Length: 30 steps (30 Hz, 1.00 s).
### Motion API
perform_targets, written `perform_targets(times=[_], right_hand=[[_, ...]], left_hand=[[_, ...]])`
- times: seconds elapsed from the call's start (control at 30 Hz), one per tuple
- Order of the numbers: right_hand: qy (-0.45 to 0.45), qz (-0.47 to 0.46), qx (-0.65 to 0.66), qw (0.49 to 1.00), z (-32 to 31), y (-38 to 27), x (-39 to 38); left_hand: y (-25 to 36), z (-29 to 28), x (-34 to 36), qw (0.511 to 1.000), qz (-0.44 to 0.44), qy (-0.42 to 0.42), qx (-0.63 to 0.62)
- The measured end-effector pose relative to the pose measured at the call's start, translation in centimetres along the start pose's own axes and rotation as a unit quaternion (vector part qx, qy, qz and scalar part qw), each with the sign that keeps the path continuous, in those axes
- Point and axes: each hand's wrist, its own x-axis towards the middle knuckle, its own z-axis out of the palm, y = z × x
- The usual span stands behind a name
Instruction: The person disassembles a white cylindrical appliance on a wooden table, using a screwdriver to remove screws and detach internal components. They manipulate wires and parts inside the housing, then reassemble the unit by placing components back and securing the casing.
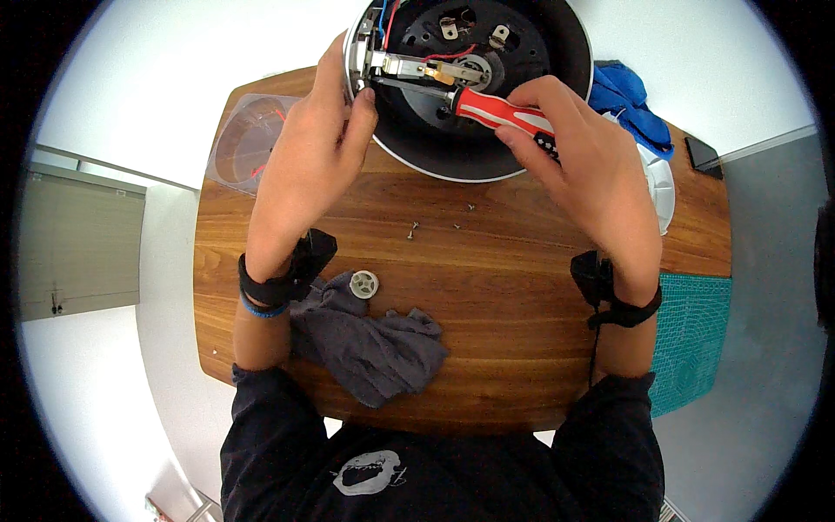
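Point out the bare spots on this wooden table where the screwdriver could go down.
Bare wood lies between the grey cloth and the right wrist, and along the table's near edge. It is crowded by the round appliance and loose screws.

The brown wooden desk (487, 287) holds a crumpled grey cloth (374, 344), a small white plastic wheel (364, 284), tiny metal screws (414, 230) (loose ones) and a green cutting mat (691, 335).

Bare wooden table (522, 287) lies open at centre frame, apart from small screws (414, 230). A grey cloth (374, 344) and white plastic wheel (364, 284) block the lower left; a clear container (243, 143) blocks the upper left.
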Motion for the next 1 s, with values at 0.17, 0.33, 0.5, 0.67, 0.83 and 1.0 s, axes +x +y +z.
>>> perform_targets(times=[0.17, 0.33, 0.5, 0.67, 0.83, 1.0], right_hand=[[0.034, -0.077, -0.010, 0.996, -0.1, 0.8, 0.3], [0.036, -0.112, 0.002, 0.993, 0.3, 1.4, 0.4], [0.045, -0.127, 0.030, 0.990, 0.2, 1.3, 0.5], [0.050, -0.124, 0.049, 0.990, 0.0, 0.8, 0.4], [0.022, -0.087, 0.090, 0.992, -0.5, 0.3, 0.2], [0.012, -0.097, 0.081, 0.992, -0.3, 0.6, 0.1]], left_hand=[[0.3, 0.0, 0.0, 1.000, 0.008, 0.000, 0.013], [0.5, 0.2, 0.0, 1.000, 0.011, 0.008, 0.014], [0.5, -0.2, 0.1, 1.000, -0.002, 0.002, 0.025], [0.1, -0.4, 0.1, 1.000, 0.005, 0.004, 0.030], [-1.0, -0.2, 0.2, 1.000, 0.017, 0.009, 0.005], [-1.4, -0.2, 0.3, 1.000, 0.009, 0.004, 0.007]])
